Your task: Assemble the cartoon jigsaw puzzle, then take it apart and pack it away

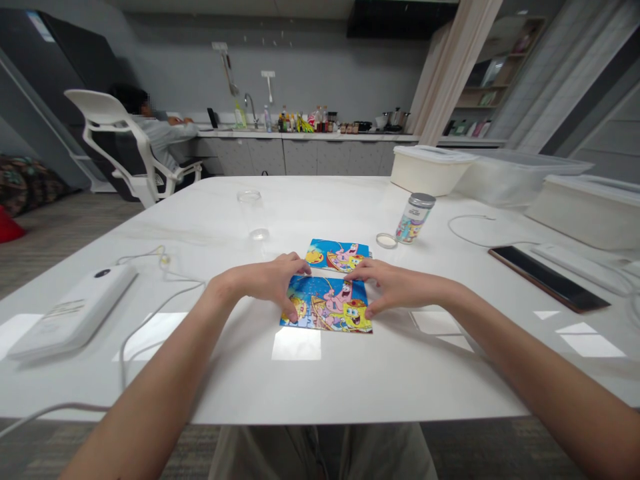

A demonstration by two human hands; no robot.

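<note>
Two sections of a cartoon jigsaw puzzle lie on the white table, with a narrow gap between them. The far jigsaw section (338,256) is smaller, and the near jigsaw section (327,305) shows a starfish and a yellow sponge character. My left hand (265,280) cups the near section's left side, its thumb on the picture. My right hand (400,287) mirrors this on the right side. Fingers of both hands reach the gap and hide parts of the picture.
The white table (200,373) also holds a white power bank (73,310) with cables, a phone (549,279), a can (415,218), small round lids (386,241), and white storage boxes (429,169). A seated person (165,130) works at the back left.
</note>
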